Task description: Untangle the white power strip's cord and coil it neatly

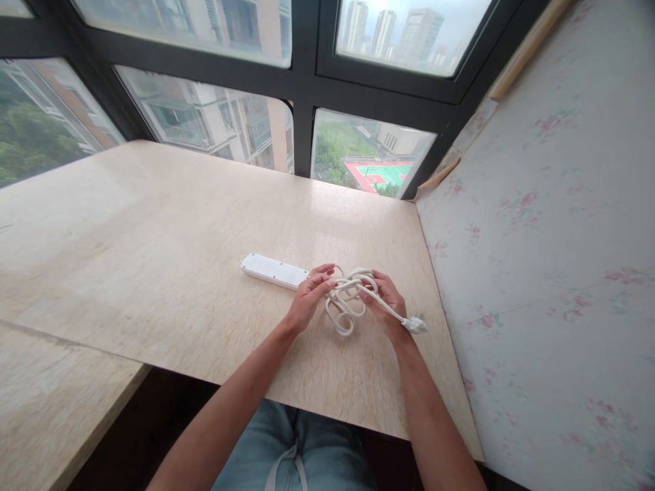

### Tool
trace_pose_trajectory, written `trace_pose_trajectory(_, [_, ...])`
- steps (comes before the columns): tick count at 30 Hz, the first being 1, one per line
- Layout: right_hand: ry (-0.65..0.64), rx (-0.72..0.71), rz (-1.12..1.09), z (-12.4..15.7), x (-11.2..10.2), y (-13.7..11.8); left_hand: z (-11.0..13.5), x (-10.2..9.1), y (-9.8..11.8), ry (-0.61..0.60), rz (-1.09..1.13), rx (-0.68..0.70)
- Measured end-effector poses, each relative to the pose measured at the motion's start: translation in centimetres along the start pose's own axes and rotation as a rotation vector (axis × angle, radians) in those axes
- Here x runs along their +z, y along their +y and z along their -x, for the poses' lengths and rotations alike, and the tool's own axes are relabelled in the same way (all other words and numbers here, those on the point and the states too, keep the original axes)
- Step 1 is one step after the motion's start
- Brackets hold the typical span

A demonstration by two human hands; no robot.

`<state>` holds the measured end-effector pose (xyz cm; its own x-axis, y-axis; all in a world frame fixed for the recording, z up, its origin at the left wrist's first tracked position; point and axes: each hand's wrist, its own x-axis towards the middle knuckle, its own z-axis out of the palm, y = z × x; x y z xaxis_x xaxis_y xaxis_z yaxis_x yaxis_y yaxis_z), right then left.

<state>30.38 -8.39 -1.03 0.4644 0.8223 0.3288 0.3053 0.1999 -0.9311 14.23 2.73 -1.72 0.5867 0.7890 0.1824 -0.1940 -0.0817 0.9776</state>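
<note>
A white power strip lies face down on the stone-patterned sill, its right end beside my left hand. From it comes a white power cord, bunched in tangled loops between my hands. The fingers of my left hand pinch the cord at the left side of the tangle. My right hand curls around the loops from the right, its fingertips partly hidden behind them. The cord's plug hangs over my right wrist.
The beige sill runs left toward a lower beige slab at the front left. Dark window frames close off the back. A flowered wall borders the right side, with peeling edging near the corner.
</note>
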Motion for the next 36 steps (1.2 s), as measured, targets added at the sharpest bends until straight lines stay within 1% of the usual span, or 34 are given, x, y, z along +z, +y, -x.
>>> trace_pose_trajectory(2, [-0.018, -0.029, 0.008, -0.1, -0.2, 0.4, 0.0, 0.0, -0.2, 0.078, -0.153, 0.072])
trace_pose_trajectory(5, [-0.016, -0.046, -0.018, -0.2, -0.2, 0.9, 0.1, 0.0, -0.3, 0.152, -0.406, 0.239])
trace_pose_trajectory(8, [-0.002, -0.05, -0.054, -0.2, -0.1, 1.2, 0.5, 0.0, -0.2, 0.175, -0.601, 0.368])
trace_pose_trajectory(11, [-0.01, -0.054, -0.067, -0.1, 0.1, 1.0, 0.7, -0.1, 0.2, 0.152, -0.685, 0.408])
trace_pose_trajectory(17, [-0.044, -0.082, 0.01, 0.2, 0.5, 0.5, 0.5, -0.6, 0.8, 0.07, -0.762, 0.469])
trace_pose_trajectory(20, [-0.026, -0.107, 0.019, 0.4, 0.6, 1.0, 0.3, -0.9, 0.8, -0.022, -0.811, 0.458])
trace_pose_trajectory(23, [-0.012, -0.101, -0.005, 0.4, 0.7, 1.5, 0.2, -0.9, 0.7, -0.104, -0.839, 0.431])
trace_pose_trajectory(26, [-0.018, -0.089, -0.012, 0.4, 0.9, 1.1, 0.3, -0.5, 0.8, -0.104, -0.767, 0.394])
trace_pose_trajectory(29, [-0.09, -0.08, 0.061, 0.4, 1.2, 0.2, 0.5, -0.2, 0.8, -0.087, -0.639, 0.346])
trace_pose_trajectory(31, [-0.115, -0.076, 0.116, 0.4, 1.2, -0.2, 0.6, 0.0, 0.7, -0.103, -0.591, 0.324])
trace_pose_trajectory(34, [-0.057, -0.099, 0.119, 0.4, 1.1, 0.0, 0.7, 0.2, 0.6, -0.16, -0.564, 0.332])
trace_pose_trajectory(36, [-0.008, -0.123, 0.104, 0.4, 1.0, 0.2, 0.8, 0.3, 0.6, -0.166, -0.545, 0.35])
